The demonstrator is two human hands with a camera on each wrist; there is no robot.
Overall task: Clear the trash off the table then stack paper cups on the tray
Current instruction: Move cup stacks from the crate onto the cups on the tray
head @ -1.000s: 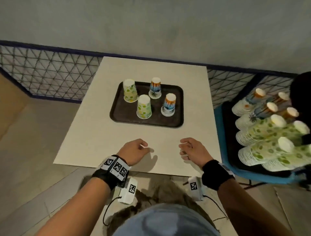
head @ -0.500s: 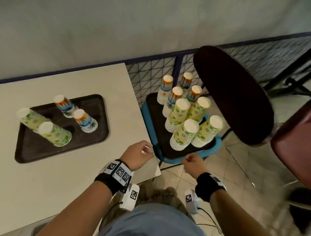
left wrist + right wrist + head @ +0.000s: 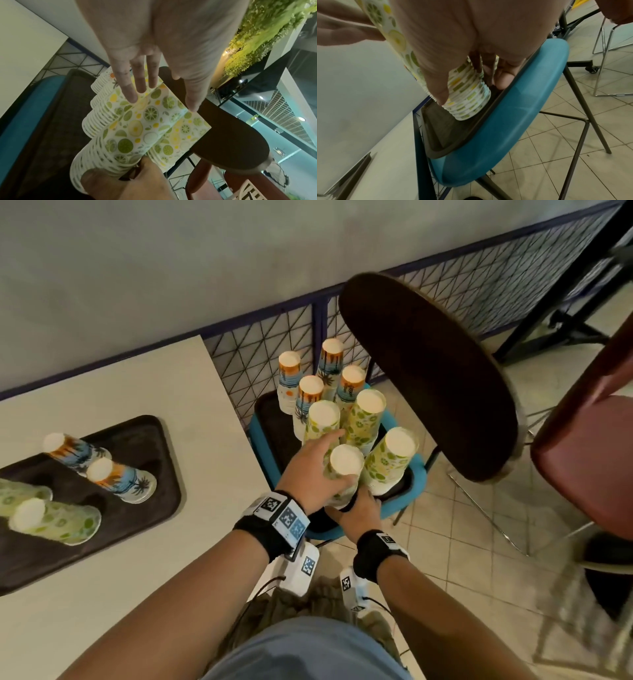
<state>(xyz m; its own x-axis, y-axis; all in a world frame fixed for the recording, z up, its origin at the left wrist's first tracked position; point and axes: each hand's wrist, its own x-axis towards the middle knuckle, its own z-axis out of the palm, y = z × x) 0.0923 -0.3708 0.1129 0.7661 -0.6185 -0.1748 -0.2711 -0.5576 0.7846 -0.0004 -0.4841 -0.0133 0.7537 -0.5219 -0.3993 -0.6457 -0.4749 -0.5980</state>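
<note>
Several stacks of upturned paper cups stand on a dark tray [image 3: 274,433] set on a blue chair [image 3: 416,484] right of the table. Both hands are on the nearest lemon-print stack [image 3: 346,463] [image 3: 137,129] [image 3: 469,102]. My left hand [image 3: 318,463] [image 3: 161,104] spans its top cup, with nearly straight fingers on one side and the thumb on the other. Lower down, my right hand [image 3: 356,508] [image 3: 471,90] grips the stack's ribbed base, thumb in front and fingers behind. On the table, a brown tray [image 3: 154,440] holds a few upturned cups, among them a palm-print cup [image 3: 120,477] and a lemon-print cup [image 3: 51,520].
The white table [image 3: 154,378] is at my left, its corner close to the blue chair. A dark round seat [image 3: 428,378] hangs over the far cup stacks. A maroon chair [image 3: 589,457] stands at the right on the tiled floor. A wire fence [image 3: 274,344] runs along the wall.
The view has swung right from the table to the blue chair. Both hands have left the table's front edge and taken hold of the nearest lemon-print stack.
</note>
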